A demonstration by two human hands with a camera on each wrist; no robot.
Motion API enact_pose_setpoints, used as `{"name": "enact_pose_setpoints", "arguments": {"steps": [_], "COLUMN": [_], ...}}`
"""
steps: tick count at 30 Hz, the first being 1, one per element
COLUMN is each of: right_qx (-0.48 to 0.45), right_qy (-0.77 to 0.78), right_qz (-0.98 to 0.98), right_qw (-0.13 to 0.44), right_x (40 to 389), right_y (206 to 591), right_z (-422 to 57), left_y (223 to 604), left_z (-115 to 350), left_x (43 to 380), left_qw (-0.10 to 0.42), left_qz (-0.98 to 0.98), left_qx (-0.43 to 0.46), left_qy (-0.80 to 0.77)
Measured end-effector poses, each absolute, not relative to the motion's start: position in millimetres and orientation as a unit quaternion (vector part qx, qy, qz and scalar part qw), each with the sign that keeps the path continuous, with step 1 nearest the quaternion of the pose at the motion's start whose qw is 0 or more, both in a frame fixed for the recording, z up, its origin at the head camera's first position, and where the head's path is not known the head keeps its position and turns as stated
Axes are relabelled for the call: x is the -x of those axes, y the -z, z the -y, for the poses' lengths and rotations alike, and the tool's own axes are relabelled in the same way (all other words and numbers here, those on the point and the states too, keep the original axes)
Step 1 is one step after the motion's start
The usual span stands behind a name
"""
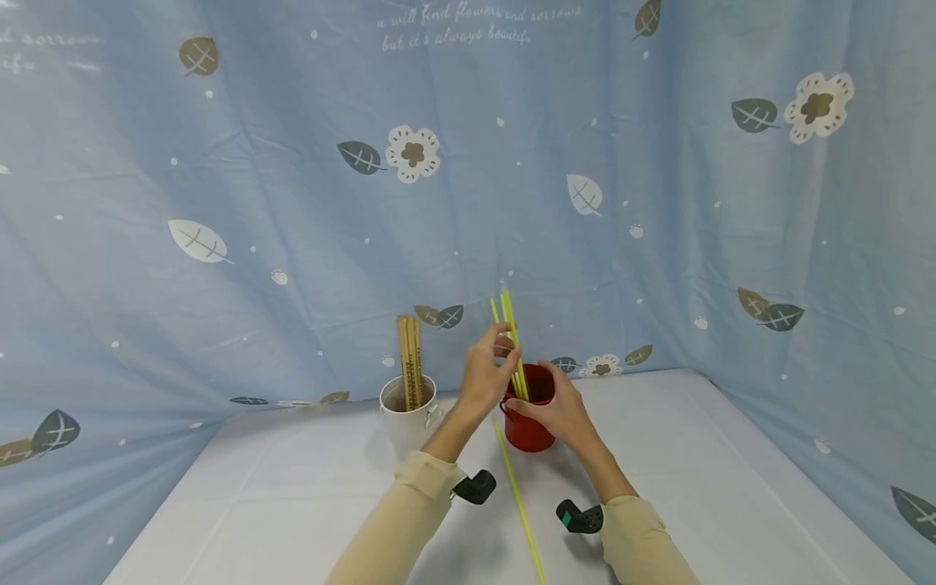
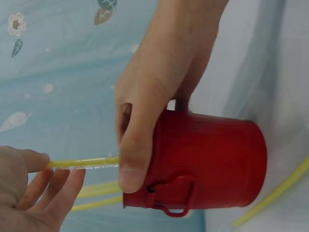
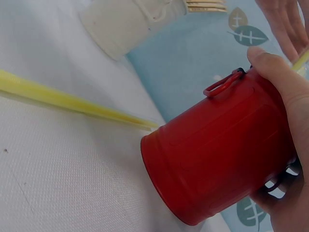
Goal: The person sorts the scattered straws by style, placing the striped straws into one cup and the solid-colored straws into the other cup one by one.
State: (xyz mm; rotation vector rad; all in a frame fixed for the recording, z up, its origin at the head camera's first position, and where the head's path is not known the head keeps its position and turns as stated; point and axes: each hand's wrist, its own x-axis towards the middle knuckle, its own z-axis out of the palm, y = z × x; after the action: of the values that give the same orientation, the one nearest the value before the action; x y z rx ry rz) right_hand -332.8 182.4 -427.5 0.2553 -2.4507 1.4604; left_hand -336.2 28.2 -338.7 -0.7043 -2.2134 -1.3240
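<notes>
A small red metal bucket with side loops stands upright on the table. My right hand grips it around the rim, thumb on the near side, as the right wrist view shows. My left hand is above the bucket's mouth on the left. Its thumb and fingers pinch a yellow straw that seems to have a clear wrapper edge. Several more yellow straws stick out of the bucket beside it. Their lower ends are hidden inside.
Left of the bucket stands a white bucket holding several wooden chopsticks. Another yellow straw lies on the white tabletop, running from the red bucket toward the front edge. A blue patterned curtain hangs behind the table.
</notes>
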Motion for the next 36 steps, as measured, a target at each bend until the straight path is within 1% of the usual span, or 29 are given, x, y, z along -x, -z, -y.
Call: {"name": "enact_pose_setpoints", "arguments": {"steps": [7, 19, 25, 31, 36], "right_qx": [-0.090, -0.089, -0.092, -0.092, -0.090], "right_qy": [-0.506, -0.500, -0.504, -0.503, -0.498], "right_qz": [0.846, 0.849, 0.847, 0.847, 0.850], "right_qw": [0.140, 0.143, 0.143, 0.143, 0.143], "right_x": [333.3, 335.1, 334.8, 333.4, 334.5], "right_y": [428.2, 428.7, 428.0, 427.1, 428.7], "right_z": [-183.2, -183.0, -183.5, -183.1, -182.6], "left_y": [345.4, 360.9, 359.4, 355.4, 352.9], "left_z": [-29.3, -26.6, -23.2, -19.8, -17.7], "left_x": [335.3, 334.4, 332.3, 331.8, 330.5], "left_qw": [0.221, 0.184, 0.176, 0.181, 0.171], "left_qz": [0.818, 0.827, 0.826, 0.823, 0.818], "left_qx": [0.260, 0.262, 0.263, 0.272, 0.277], "left_qy": [0.463, 0.461, 0.467, 0.465, 0.474]}}
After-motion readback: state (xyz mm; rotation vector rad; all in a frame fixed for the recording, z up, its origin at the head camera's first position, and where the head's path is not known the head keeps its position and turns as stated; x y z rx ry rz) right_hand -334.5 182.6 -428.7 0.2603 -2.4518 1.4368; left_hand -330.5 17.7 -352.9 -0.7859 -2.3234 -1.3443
